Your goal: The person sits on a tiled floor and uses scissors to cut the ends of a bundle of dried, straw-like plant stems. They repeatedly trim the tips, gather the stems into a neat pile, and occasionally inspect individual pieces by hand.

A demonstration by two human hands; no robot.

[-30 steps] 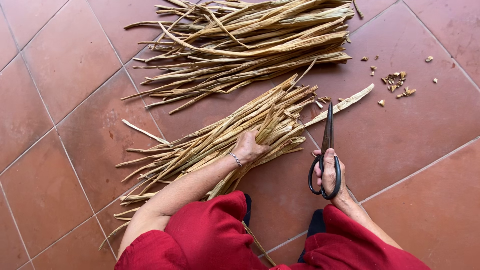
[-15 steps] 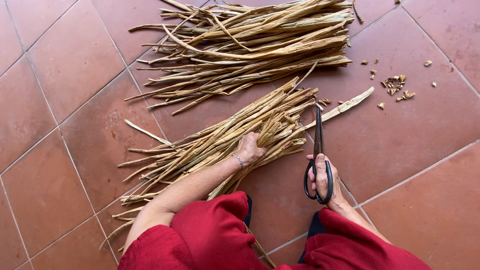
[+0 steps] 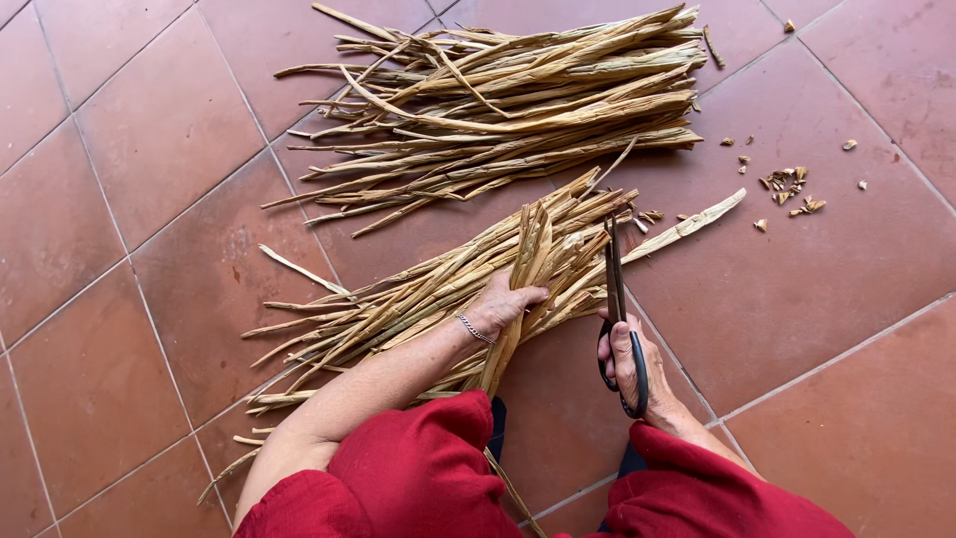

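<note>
Our left hand [image 3: 506, 302] closed around a few dried stalks [image 3: 528, 261], lifting them off the near bundle [image 3: 398, 304] on the tiled floor [image 3: 159, 130]. Our right hand [image 3: 629, 361] gripped black scissors [image 3: 617, 299], blades shut, pointing at the bundle's end.
</note>
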